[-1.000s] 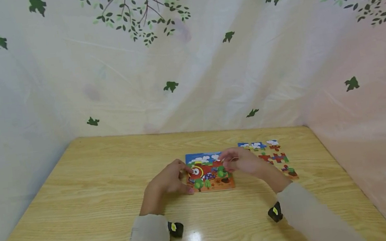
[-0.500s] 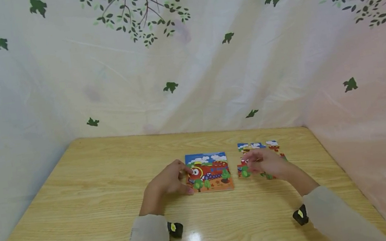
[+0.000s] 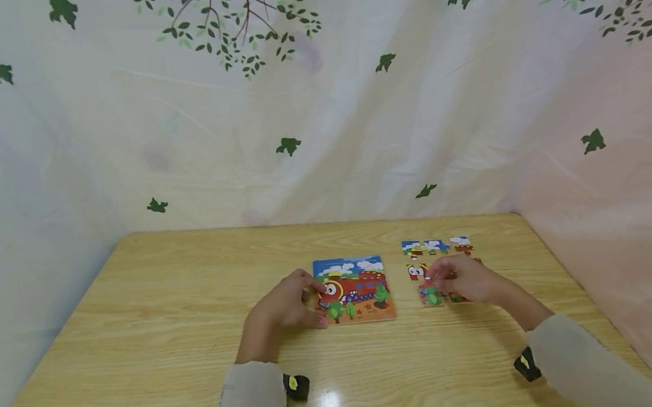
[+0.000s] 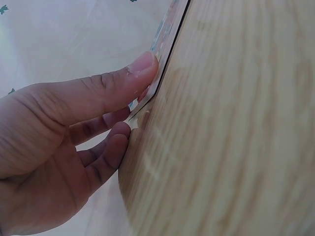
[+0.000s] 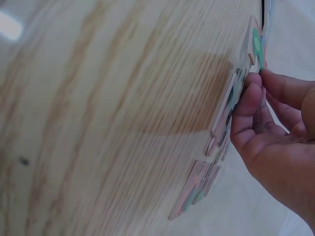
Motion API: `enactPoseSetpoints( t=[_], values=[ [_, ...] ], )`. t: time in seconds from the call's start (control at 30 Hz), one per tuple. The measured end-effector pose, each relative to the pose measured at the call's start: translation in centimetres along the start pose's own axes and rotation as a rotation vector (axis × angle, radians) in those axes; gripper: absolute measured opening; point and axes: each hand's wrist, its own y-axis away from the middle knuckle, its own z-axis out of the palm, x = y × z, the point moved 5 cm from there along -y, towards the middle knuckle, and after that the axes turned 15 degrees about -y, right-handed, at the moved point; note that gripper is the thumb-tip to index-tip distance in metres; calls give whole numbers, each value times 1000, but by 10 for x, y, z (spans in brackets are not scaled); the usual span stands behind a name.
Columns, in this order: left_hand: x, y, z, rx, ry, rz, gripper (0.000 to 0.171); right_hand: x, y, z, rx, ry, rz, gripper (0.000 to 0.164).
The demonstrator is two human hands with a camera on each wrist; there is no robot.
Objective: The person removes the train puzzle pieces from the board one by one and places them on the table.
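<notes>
A square picture board [image 3: 354,299] with a red train under clouds lies on the table in the head view. My left hand [image 3: 283,303] holds its left side, index finger on the face and thumb [image 4: 142,64] at the near corner. To the right, my right hand [image 3: 464,277] pinches a puzzle piece [image 5: 257,46] with a green tree between thumb and finger. That puzzle piece is at the near left of a group of puzzle pieces [image 3: 435,245] with the same kind of picture. A piece with eyes [image 3: 417,272] lies just beyond it. The hand hides part of the group.
The wooden table [image 3: 178,305] meets white cloth walls [image 3: 201,144] at the back and both sides. In the right wrist view, more puzzle pieces [image 5: 189,189] lie flat in rows beside the right hand.
My right hand has moved right with the tree piece, from over the picture board to the near left of the puzzle pieces. My left hand has stayed on the board.
</notes>
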Motion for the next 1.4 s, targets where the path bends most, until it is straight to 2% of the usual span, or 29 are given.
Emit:
enactPoseSetpoints(
  t=[0.63,1.03,1.27,1.4],
  values=[
    [0,0,1,-4,10,-3,46,3,-8,0,20,100,-16,14],
    [3,0,1,-10,-4,37,46,0,-6,3,-24,31,-32,16],
    [1,1,2,-19,-9,35,48,-1,-5,-2,35,60,4,19],
    [-3,1,4,-23,-18,44,57,-5,-2,-2,54,53,-25,23]
  ],
)
